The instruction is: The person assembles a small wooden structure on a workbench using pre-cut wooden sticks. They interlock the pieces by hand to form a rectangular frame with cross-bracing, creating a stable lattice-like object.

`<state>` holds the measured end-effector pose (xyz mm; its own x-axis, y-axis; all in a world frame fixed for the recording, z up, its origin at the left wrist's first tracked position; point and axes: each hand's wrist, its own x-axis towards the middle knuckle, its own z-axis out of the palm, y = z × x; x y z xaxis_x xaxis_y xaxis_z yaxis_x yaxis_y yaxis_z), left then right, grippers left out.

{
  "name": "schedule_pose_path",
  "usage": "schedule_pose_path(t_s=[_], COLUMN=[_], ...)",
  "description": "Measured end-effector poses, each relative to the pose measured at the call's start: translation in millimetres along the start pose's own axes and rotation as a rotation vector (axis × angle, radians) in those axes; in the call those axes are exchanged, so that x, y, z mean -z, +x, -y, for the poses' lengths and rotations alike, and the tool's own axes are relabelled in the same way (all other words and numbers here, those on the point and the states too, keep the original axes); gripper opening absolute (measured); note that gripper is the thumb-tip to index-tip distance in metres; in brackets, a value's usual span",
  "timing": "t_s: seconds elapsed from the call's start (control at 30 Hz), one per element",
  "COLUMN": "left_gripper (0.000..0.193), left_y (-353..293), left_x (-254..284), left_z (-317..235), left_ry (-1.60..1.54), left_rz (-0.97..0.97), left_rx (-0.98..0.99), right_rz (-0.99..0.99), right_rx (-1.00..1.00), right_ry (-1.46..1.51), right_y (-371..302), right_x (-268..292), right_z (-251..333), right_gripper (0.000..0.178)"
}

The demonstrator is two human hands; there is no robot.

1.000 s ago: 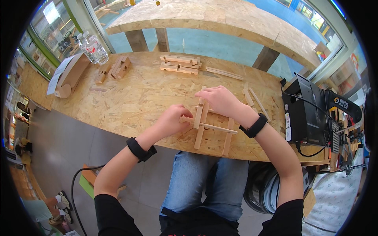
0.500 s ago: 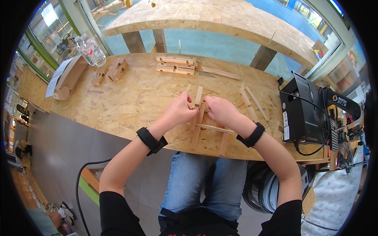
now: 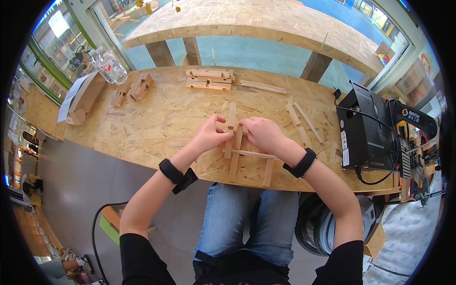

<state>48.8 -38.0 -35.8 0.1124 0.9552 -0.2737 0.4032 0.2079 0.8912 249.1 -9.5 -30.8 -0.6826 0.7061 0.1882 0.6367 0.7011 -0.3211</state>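
A small frame of pale wooden strips stands between my hands near the table's front edge. My left hand (image 3: 209,135) is at its left side, fingers curled and thumb tip against an upright wooden strip (image 3: 228,148). My right hand (image 3: 264,132) pinches the upper end of a second wooden strip (image 3: 239,136) just to the right. A thin crossbar (image 3: 256,154) runs from the joined strips toward the right, over a short wooden leg (image 3: 268,173). Beyond my fingers, a longer piece (image 3: 232,115) points away from me. My fingers partly hide the joint.
Notched wooden blocks (image 3: 209,79) and thin strips (image 3: 262,87) lie at the back. More loose strips (image 3: 308,122) are to the right, before a black machine (image 3: 363,135) with cables. At the left are a cardboard box (image 3: 84,100), water bottles (image 3: 109,66) and notched blocks (image 3: 140,87).
The right hand's fingertips have shifted slightly left and down along the strip's end. The upright strips are a little farther apart at the top. The left hand keeps nearly the same place.
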Motion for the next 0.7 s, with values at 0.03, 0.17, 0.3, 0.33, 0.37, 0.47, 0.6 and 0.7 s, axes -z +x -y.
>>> schedule_pose_path(t_s=[0.03,0.17,0.3,0.33,0.37,0.47,0.6,0.7], left_gripper=[0.056,0.062,0.063,0.063,0.063,0.063,0.062,0.06], left_y=[-1.5,-5.1,-7.7,-9.3,-10.5,-12.1,-12.3,-15.0], left_x=[0.5,4.2,1.8,0.7,-0.1,0.1,7.8,11.8], left_z=[-1.3,-1.9,-1.8,-4.5,-6.0,-7.7,0.8,2.3], left_ry=[-0.016,-0.109,-0.161,-0.196,-0.207,-0.244,-0.318,-0.317], left_rz=[0.012,0.099,0.119,0.12,0.105,0.071,0.032,0.006], left_rx=[0.009,-0.015,-0.042,-0.016,-0.01,0.018,0.079,0.086], right_rz=[-0.002,-0.018,-0.02,-0.03,-0.04,-0.046,-0.073,-0.112], right_rx=[0.002,0.004,0.008,0.011,0.014,0.014,0.018,0.031], right_ry=[0.003,0.007,-0.019,-0.02,-0.022,-0.023,-0.004,-0.011], right_y=[0.2,0.5,0.0,-0.1,-0.3,0.1,-0.2,-2.9], right_x=[0.7,2.0,1.1,0.4,-0.2,0.3,0.2,-0.1], right_z=[0.7,2.1,1.7,1.2,0.7,0.7,0.9,-1.8], right_gripper=[0.017,0.018,0.019,0.019,0.019,0.019,0.019,0.018])
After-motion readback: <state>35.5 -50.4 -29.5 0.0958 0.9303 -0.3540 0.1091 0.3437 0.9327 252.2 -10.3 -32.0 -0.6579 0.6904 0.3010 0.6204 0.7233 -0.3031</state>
